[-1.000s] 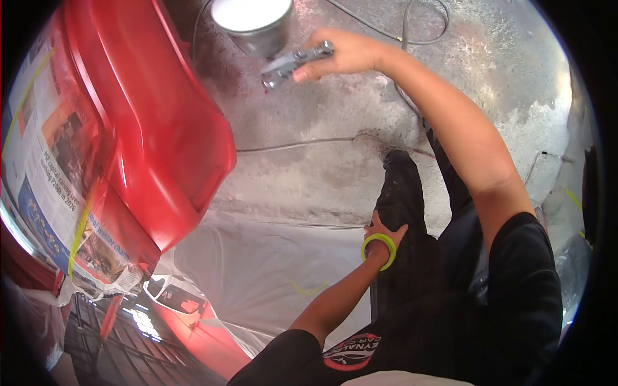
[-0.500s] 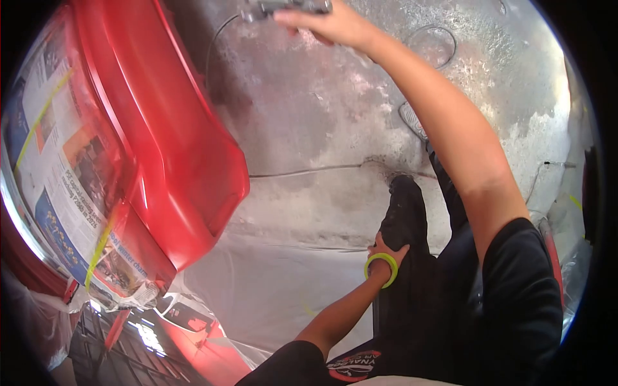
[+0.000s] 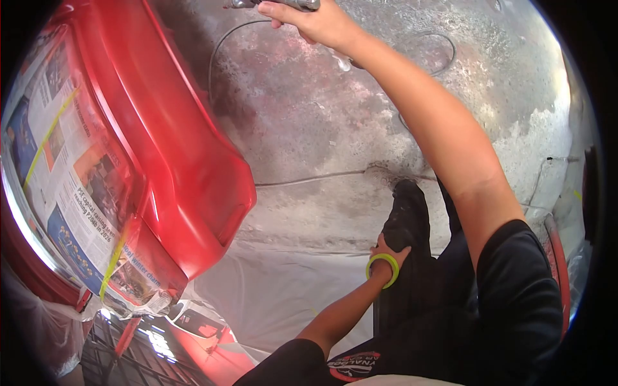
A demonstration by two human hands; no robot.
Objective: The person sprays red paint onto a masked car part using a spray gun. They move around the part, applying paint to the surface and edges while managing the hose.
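Observation:
My right hand point(image 3: 320, 22) reaches up to the top edge of the view, closed around a grey metal spray gun point(image 3: 286, 4). Most of the gun is cut off by the frame. Left of it lies a glossy red car bumper point(image 3: 193, 161), its wet-looking surface curving down to a corner. My left hand point(image 3: 390, 252) rests on my black trouser leg point(image 3: 402, 296) at the knee, thumb apart from the fingers. A yellow-green band point(image 3: 382, 270) circles that wrist.
Printed newspaper point(image 3: 84, 186) and yellow-green tape point(image 3: 116, 260) cover the car's panel beside the bumper. A thin hose point(image 3: 214, 58) curves over the stained concrete floor point(image 3: 309, 128). Clear plastic sheeting point(image 3: 270, 296) hangs or lies below. A dark cable point(image 3: 309, 179) crosses the floor.
My right hand has moved slightly left and up with the spray gun. The bumper appears a little farther right and lower in view. My left hand stays on the knee.

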